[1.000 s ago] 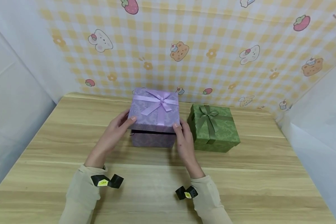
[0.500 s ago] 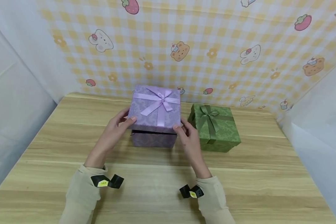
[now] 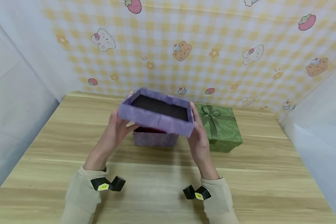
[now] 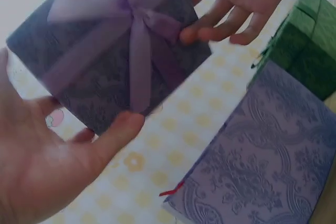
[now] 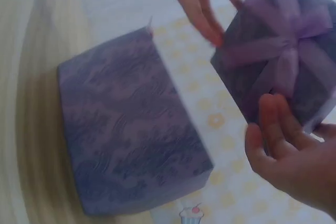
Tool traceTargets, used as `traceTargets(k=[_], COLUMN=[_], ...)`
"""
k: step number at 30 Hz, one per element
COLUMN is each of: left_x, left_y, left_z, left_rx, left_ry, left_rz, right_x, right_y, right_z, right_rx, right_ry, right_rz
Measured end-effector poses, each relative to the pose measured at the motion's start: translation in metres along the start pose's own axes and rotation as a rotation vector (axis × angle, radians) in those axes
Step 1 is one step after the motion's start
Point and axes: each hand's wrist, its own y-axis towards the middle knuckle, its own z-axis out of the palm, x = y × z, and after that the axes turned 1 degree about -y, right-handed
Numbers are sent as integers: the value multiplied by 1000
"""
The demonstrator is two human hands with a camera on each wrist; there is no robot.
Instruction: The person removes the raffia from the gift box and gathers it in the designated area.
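Both hands hold a purple patterned gift box lid [image 3: 156, 122] in the air, tilted, its dark inside facing the head camera. The left hand [image 3: 113, 132] grips the lid's left end, and the right hand [image 3: 200, 144] grips its right end. On the outer face, a lilac ribbon bow [image 4: 137, 17] shows in the left wrist view. Below the lid, the purple box base [image 3: 156, 139] stands uncovered on the table. Something dark red [image 3: 149, 130] shows at its opening, mostly hidden by the lid. A red thread [image 4: 172, 190] sticks out at the base's edge.
A closed green gift box [image 3: 226, 126] with a green bow stands just right of the purple base, partly behind the right hand. The wooden table [image 3: 156, 193] meets a yellow checked cloth [image 3: 156, 74] at the back. White sheets hang at both sides.
The hands have lifted the lid off the purple base and turned it over, so its inside has replaced the bow side in the head view. The base and green box stay put.
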Motion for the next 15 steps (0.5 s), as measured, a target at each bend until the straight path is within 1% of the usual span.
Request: traceTargets(k=[2,3,5,8,10,15], left_x=[-3,-5,-7,-9,-12,-17], left_y=[-1,-2,-3,-4,-4,-6], left_z=[4,5,8,9,9,10], left_rx=[23,18,2,-26,-44,-74], left_ry=[-41,-37,-17,9,28,67], left_rz=[21,23,39,43,28,-36], right_x=[4,5,8,10,10,10], right_y=[-1,-2,-3,-5,-6,-7], right_z=[1,2,4,6,7,8], right_rx=[58,72,83,78,75,66], right_ry=[44,33,-19,-121,-166,-185], right_rz=[-4,-2,-5,-19,-31,-21])
